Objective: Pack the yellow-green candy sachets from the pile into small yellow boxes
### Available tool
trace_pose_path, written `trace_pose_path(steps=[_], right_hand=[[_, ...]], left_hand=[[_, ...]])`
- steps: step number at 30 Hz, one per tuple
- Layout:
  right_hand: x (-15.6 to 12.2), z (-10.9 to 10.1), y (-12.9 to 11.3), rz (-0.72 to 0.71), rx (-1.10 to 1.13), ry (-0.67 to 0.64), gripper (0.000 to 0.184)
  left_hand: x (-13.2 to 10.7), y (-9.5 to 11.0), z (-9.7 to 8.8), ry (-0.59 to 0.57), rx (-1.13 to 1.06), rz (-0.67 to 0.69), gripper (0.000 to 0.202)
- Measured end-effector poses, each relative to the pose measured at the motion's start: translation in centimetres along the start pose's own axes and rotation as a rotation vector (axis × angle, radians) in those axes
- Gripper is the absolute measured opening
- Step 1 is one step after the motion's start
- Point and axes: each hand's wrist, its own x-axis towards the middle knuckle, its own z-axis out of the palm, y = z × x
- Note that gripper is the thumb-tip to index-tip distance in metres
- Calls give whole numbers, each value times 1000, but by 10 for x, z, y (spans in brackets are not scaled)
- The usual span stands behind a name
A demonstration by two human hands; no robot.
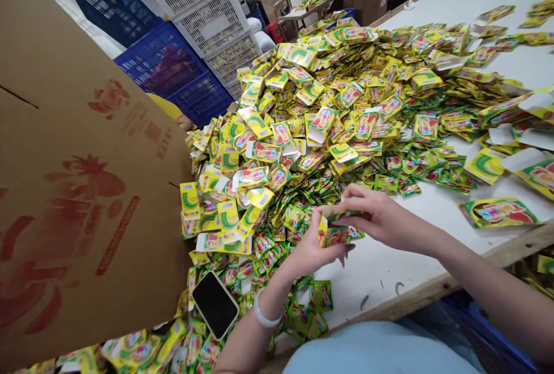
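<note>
My left hand (309, 250), with a pale bangle (267, 311) at its wrist, is closed around a small yellow candy box (322, 231). Close against that box, my right hand (374, 212) has its fingers pinched together. A thin greenish edge shows between them, too covered to name. Green and red sachets (298, 218) lie in a heap just beyond both hands. Over them spreads a big pile of yellow-green printed boxes (253, 176), several with white flaps raised. A flat printed box (497, 212) lies on the white table (389, 273) to the right.
A tall cardboard carton (142, 247) stands close on the left. By it, a phone (215, 305) rests on the sachets. Blue crates (173, 62) and white crates (208, 13) are stacked behind. A wooden edge (415, 296) borders the table. Part of another person's hand (185, 123) shows behind the carton.
</note>
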Motion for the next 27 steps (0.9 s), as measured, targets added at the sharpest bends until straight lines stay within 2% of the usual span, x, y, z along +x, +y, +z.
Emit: trace_pose_path(steps=[2, 4, 8, 10, 12, 14, 16, 19, 21, 23, 25, 27], right_hand=[[-6, -2, -3, 13, -82, -126, 24], [-12, -2, -3, 25, -71, -183, 27], [-27, 6, 6, 30, 47, -47, 16], [-35, 13, 12, -10, 95, -5, 24], [-42, 20, 13, -21, 156, -51, 30], [-47, 26, 12, 33, 225, -138, 32], [-51, 28, 10, 89, 265, -173, 32], [-61, 13, 14, 139, 191, -26, 33], [-72, -14, 19, 171, 18, 157, 37], [-83, -51, 25, 241, -292, 380, 37], [-88, -81, 34, 388, -668, 577, 32], [-80, -89, 48, 446, -835, 636, 27]], left_hand=[[-1, -6, -2, -46, 32, -6, 63], [-2, -11, -4, -89, 44, -22, 65], [-9, -13, -6, -160, 96, -88, 75], [-12, -13, -4, -202, 125, -116, 78], [-13, -15, -1, -225, 117, -142, 81], [-12, -20, 4, -231, 80, -173, 84], [-10, -26, 12, -231, 47, -185, 90], [-4, -30, 19, -236, 53, -114, 105], [2, -26, 14, -194, 167, 10, 104], [12, -20, 0, -64, 403, 158, 84], [30, -16, -18, 108, 692, 280, 54], [55, -17, -34, 205, 938, 345, 40]])
